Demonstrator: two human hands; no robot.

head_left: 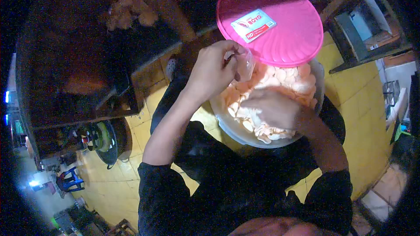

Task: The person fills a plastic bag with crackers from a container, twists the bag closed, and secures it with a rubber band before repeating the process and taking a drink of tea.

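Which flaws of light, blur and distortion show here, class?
Head view: bright light washes out some pale chips in the tub; head view: shadow crosses the pink lid; head view: the right hand is blurred, the left hand sharper; head view: floor tiles bend, and corners go dark.

The single head view, wide and bowed toward its edges, looks forward and steeply down at a round, translucent plastic tub [236, 133] nearby.
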